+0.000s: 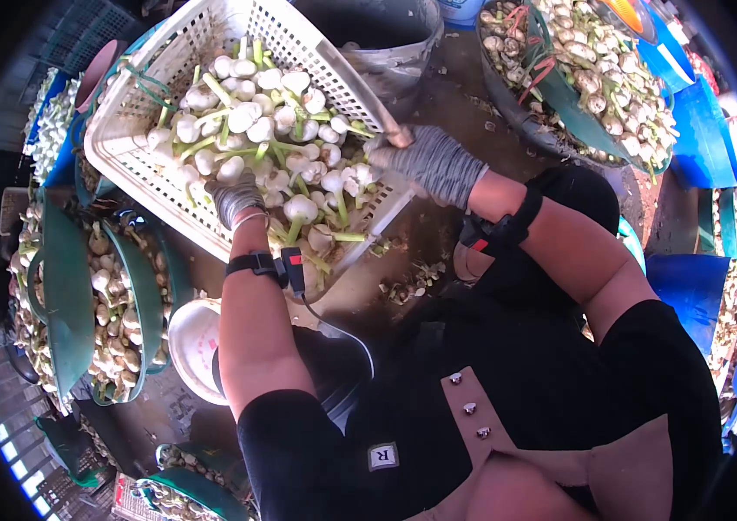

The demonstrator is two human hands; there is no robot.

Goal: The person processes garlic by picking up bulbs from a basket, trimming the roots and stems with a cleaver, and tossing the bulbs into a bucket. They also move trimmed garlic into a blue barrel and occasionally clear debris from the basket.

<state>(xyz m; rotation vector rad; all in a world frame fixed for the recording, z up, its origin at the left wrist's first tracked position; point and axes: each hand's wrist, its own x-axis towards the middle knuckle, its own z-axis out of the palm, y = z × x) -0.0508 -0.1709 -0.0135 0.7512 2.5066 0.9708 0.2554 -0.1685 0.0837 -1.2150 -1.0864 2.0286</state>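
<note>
A white perforated plastic basket [138, 161], tilted, holds many white garlic bulbs with cut green stems [260, 130]. My left hand [236, 198], in a striped grey glove, reaches over the basket's near side among the bulbs; its fingers are partly hidden there. At the basket's right rim is my right hand [429, 165], also gloved, with its fingers closed around the edge. Both wrists wear black straps with small devices.
Green tubs [69, 295] full of garlic stand at the left, near a white bucket [199, 352]. A dark bucket [394, 61] lies beyond the basket. Big garlic tubs [577, 130] and blue containers [703, 130] fill the upper right. Stem scraps [416, 282] litter the wet floor.
</note>
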